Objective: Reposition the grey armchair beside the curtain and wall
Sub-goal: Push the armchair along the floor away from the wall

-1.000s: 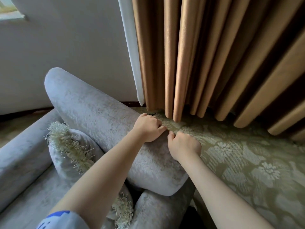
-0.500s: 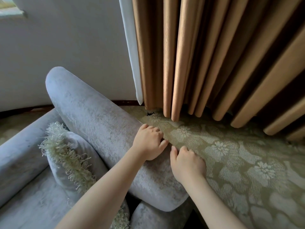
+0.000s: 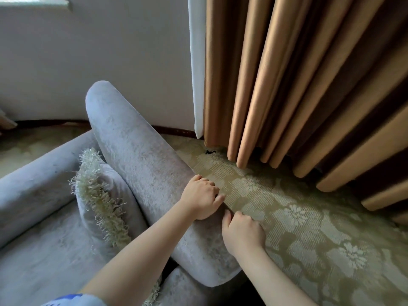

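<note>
Since a second ago the grey armchair [image 3: 141, 164] and both hands sit further from the curtain [image 3: 287, 85]. A wider strip of patterned carpet [image 3: 298, 228] now shows between knuckles and hem, and a small dark scrap [image 3: 210, 151] at the hem is uncovered; what it is can't be told. The chair stands just beside the wall [image 3: 99, 62], with its long padded top edge running from the wall corner down toward the camera, apart from the curtain folds. The left hand [image 3: 199, 199] lies over that padded edge, fingers curled down the far side and thumb out along it, gripping the chair. The right hand [image 3: 242, 234] is just beside it, nearer the camera than before, fingers also curled over the same edge and holding the chair; its fingertips are hidden behind the padding. A fringed cushion [image 3: 103, 195] leans in the seat against the padded edge, its lower end covered by the left forearm. A sleeve [image 3: 75, 300] with blue print is cut off at the bottom, so the print is unreadable. A white lining strip [image 3: 197, 62] hangs at the curtain's left side. The chair's base and legs are out of sight, and its near corner runs off the frame.
</note>
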Available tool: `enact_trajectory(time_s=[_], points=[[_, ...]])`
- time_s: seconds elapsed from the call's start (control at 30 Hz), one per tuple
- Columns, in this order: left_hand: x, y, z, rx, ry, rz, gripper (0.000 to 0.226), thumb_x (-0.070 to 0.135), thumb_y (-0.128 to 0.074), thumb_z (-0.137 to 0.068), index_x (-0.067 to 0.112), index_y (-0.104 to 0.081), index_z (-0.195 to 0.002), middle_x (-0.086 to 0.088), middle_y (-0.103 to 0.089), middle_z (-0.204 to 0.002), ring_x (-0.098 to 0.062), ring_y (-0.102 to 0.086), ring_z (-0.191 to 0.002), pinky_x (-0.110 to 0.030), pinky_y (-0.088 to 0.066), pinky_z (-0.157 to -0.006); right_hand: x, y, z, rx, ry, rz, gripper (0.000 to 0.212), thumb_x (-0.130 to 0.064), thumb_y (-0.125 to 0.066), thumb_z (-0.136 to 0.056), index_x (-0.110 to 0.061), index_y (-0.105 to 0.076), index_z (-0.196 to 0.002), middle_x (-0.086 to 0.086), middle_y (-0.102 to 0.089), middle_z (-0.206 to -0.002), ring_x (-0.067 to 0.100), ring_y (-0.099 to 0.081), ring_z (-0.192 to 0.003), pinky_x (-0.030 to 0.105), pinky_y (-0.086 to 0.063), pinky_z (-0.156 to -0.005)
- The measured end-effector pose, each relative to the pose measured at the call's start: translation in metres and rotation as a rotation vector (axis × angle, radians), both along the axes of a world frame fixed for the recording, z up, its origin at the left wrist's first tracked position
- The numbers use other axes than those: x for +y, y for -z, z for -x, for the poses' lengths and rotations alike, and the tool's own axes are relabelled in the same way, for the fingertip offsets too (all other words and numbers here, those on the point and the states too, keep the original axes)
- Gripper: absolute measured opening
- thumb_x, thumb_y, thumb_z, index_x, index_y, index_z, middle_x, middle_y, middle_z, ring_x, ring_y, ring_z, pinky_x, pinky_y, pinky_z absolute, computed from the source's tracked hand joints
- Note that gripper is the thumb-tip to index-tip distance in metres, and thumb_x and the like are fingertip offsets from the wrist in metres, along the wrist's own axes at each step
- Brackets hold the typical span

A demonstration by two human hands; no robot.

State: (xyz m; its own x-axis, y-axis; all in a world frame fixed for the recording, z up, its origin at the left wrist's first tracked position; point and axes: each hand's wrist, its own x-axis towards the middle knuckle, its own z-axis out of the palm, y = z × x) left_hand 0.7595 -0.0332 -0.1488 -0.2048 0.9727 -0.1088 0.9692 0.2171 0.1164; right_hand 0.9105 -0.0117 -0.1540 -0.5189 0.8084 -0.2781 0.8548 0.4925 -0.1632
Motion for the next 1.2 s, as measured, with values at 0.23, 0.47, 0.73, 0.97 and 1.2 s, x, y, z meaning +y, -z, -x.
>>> enact_trajectory(time_s=[0.23, 0.47, 0.73, 0.97, 1.2], points=[[0.047, -0.011, 0.022, 0.044, -0.586, -0.008, 0.041, 0.044, -0.042, -0.089, 0.017, -0.053, -0.118, -0.006, -0.051, -0.126, -0.025, -0.044, -0.119, -0.045, -0.029, -0.102, 0.047, -0.011, 0.004, -0.066, -0.411, 0.132, 0.061, -0.049, -0.021, -0.099, -0.009, -0.066, -0.102, 0.013, -0.067, -0.106, 0.030, -0.063, -0.097, 0.034, -0.046, -0.076], [0.055, -0.015, 0.054, -0.305, -1.672, -0.120, 0.127, 0.062, -0.067, -0.070, 0.013, 0.023, -0.145, -0.024, 0.023, -0.152, -0.054, 0.006, -0.137, -0.074, -0.014, -0.100, 0.120, -0.023, 0.031, -0.036, -0.918, 0.129, 0.054, -0.050, -0.024, -0.098, -0.014, -0.065, -0.102, 0.013, -0.066, -0.109, 0.031, -0.062, -0.102, 0.035, -0.046, -0.084], [0.064, -0.015, 0.055, -0.206, -1.753, 0.001, 0.116, 0.066, -0.062, -0.070, 0.009, 0.002, -0.149, -0.031, -0.012, -0.149, -0.047, -0.027, -0.130, -0.057, -0.036, -0.096, 0.192, -0.072, 0.106, 0.087, -1.199, -0.039, 0.045, -0.048, -0.025, -0.098, -0.019, -0.059, -0.094, 0.004, -0.066, -0.100, 0.028, -0.062, -0.094, 0.032, -0.035, -0.067], [0.066, -0.006, 0.058, -0.053, -1.746, 0.063, 0.109, 0.072, -0.048, -0.071, 0.008, -0.006, -0.147, -0.023, -0.024, -0.147, -0.039, -0.034, -0.126, -0.048, -0.037, -0.094, 0.198, -0.088, 0.219, 0.063, -1.357, -0.160, 0.041, -0.044, -0.030, -0.097, -0.015, -0.058, -0.100, 0.006, -0.064, -0.103, 0.028, -0.061, -0.095, 0.032, -0.033, -0.067], [0.063, 0.017, 0.076, -0.006, -1.773, 0.079, 0.111, 0.077, -0.031, -0.071, 0.012, 0.016, -0.147, -0.020, -0.006, -0.154, -0.036, -0.016, -0.139, -0.053, -0.019, -0.107, 0.173, -0.073, 0.350, 0.182, -1.563, -0.278, 0.035, -0.041, -0.035, -0.096, -0.014, -0.053, -0.110, 0.007, -0.059, -0.112, 0.031, -0.056, -0.104, 0.036, -0.039, -0.076]])
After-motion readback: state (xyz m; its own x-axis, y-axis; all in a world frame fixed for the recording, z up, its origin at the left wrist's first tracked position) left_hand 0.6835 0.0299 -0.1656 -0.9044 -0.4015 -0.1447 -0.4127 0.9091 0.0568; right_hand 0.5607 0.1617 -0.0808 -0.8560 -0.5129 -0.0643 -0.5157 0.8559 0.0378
